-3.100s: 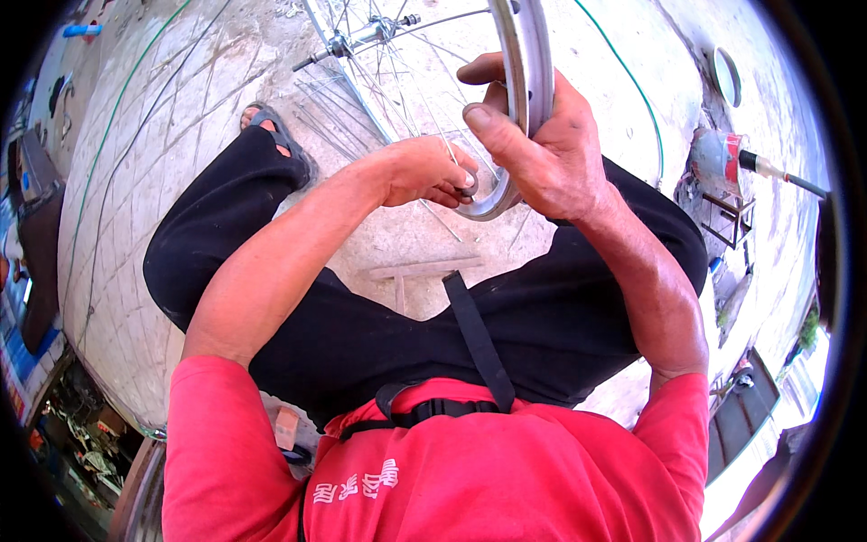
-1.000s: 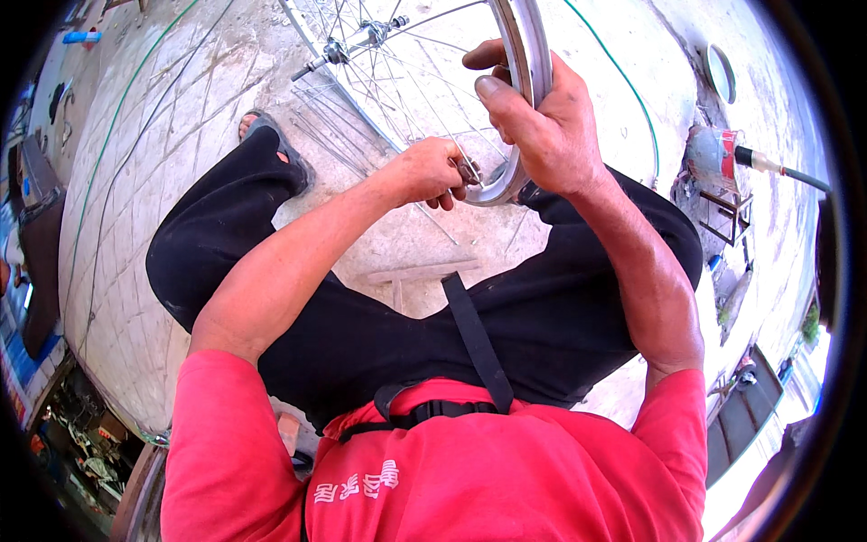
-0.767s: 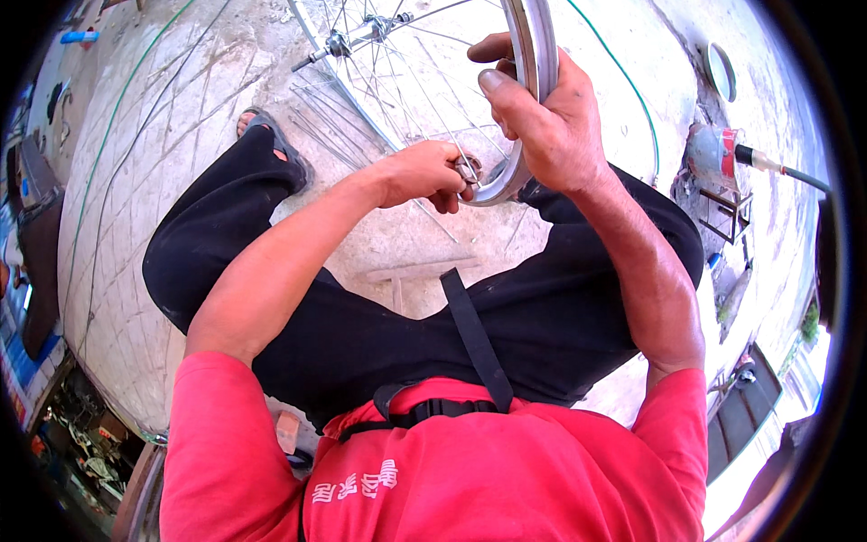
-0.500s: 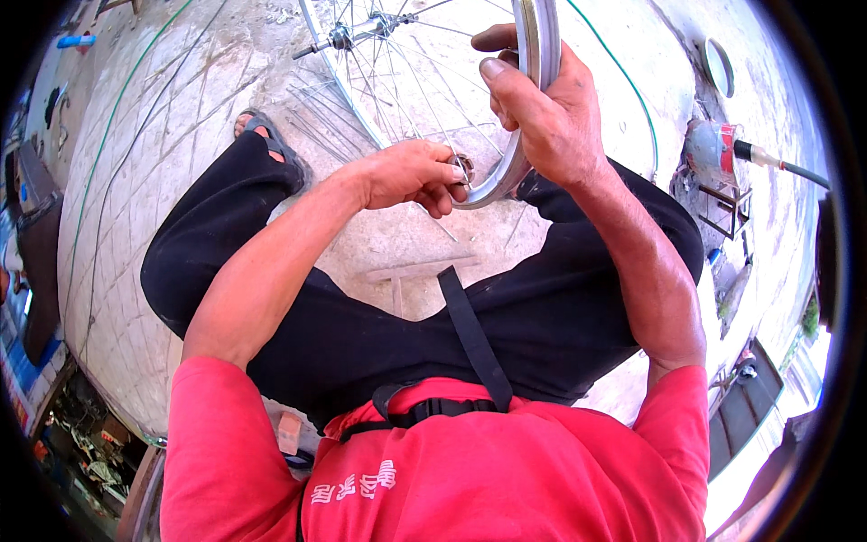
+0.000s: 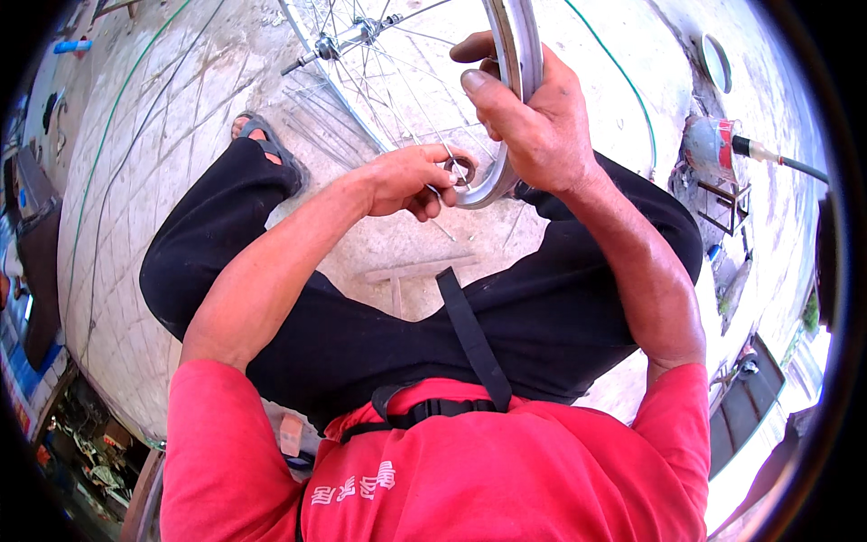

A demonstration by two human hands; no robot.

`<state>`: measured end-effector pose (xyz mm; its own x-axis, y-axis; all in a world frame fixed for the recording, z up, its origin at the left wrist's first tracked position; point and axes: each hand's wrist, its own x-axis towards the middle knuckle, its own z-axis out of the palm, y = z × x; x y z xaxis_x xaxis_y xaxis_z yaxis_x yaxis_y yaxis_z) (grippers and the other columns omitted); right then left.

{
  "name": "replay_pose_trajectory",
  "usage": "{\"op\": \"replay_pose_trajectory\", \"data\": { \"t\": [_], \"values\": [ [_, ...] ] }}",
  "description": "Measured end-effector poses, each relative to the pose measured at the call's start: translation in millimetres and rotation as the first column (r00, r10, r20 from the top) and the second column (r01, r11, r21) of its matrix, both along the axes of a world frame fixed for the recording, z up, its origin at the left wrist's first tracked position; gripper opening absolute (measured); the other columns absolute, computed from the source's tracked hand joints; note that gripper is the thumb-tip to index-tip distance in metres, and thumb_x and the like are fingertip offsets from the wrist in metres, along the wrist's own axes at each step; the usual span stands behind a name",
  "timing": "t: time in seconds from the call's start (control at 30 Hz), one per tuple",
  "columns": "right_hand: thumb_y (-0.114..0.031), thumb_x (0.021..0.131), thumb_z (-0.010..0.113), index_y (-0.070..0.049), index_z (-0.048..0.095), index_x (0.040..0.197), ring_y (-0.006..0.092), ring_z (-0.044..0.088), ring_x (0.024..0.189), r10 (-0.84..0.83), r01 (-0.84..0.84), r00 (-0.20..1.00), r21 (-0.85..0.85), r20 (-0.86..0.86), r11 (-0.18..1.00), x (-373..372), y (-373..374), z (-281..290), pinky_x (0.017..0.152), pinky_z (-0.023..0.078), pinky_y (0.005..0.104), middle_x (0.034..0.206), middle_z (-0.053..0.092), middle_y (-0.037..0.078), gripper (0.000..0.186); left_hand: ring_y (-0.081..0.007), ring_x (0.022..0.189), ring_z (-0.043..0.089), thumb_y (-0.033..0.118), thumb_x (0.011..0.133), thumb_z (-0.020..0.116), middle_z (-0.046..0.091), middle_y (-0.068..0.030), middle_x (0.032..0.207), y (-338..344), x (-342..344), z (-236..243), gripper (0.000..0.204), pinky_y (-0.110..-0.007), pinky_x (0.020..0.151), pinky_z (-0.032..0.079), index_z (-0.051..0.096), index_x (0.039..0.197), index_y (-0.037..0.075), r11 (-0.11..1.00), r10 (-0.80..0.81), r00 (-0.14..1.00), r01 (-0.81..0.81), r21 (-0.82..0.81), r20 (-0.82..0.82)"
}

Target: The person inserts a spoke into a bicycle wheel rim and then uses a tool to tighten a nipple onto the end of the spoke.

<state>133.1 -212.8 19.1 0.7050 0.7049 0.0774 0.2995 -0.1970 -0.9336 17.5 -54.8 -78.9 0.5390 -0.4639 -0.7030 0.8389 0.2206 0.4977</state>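
A spoked bicycle wheel stands between my legs, its silver rim [image 5: 494, 187] curving up along the right side and its hub [image 5: 343, 42] toward the top. My right hand [image 5: 549, 126] is closed round the rim, thumb on the near face. At the rim's lowest visible part, my left hand [image 5: 411, 183] pinches a small dark ring-shaped spoke wrench [image 5: 464, 166]. The wrench sits on a spoke close to where it meets the rim. Part of the wrench is hidden by my fingers.
Several loose spokes [image 5: 318, 126] lie on the concrete floor by my sandalled left foot [image 5: 268, 149]. A T-shaped piece [image 5: 420, 268] lies between my knees. A red and grey container [image 5: 709, 146] and a loose ring [image 5: 716, 63] are at right. A green hose [image 5: 623, 72] crosses behind.
The wheel and my right hand have shifted slightly left. My left fingers have loosened and turned on the spoke wrench, so more of its ring shows.
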Motion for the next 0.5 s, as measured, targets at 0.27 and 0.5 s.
{"op": "replay_pose_trajectory", "data": {
  "t": [0.27,0.5],
  "values": [
    [-0.018,0.090,0.067,0.003,0.065,0.120,0.0117,0.060,0.077,-0.105,0.105,0.994,0.038,-0.013,0.994,-4,2,6,0.071,0.051,0.0325,0.085,0.065,0.006,0.036,-0.0116,0.057,0.053,0.040,0.096,0.068,0.056,-0.0020,0.077,3,-4,-27,0.040,-0.030,0.051,0.045,0.058,0.124,0.014,0.991,-0.025,1.000,0.024,-0.132,-0.010],
    [-0.013,0.092,0.066,0.000,0.063,0.117,0.0180,0.064,0.073,-0.037,0.026,0.976,-0.056,-0.214,0.998,-8,13,12,0.070,0.053,0.0344,0.080,0.064,0.011,0.029,-0.0127,0.061,0.051,0.045,0.098,0.056,0.062,-0.0047,0.084,-7,11,-38,0.031,-0.031,0.059,0.045,0.059,0.106,0.015,0.989,-0.121,0.990,0.113,-0.098,-0.072]
  ]
}}
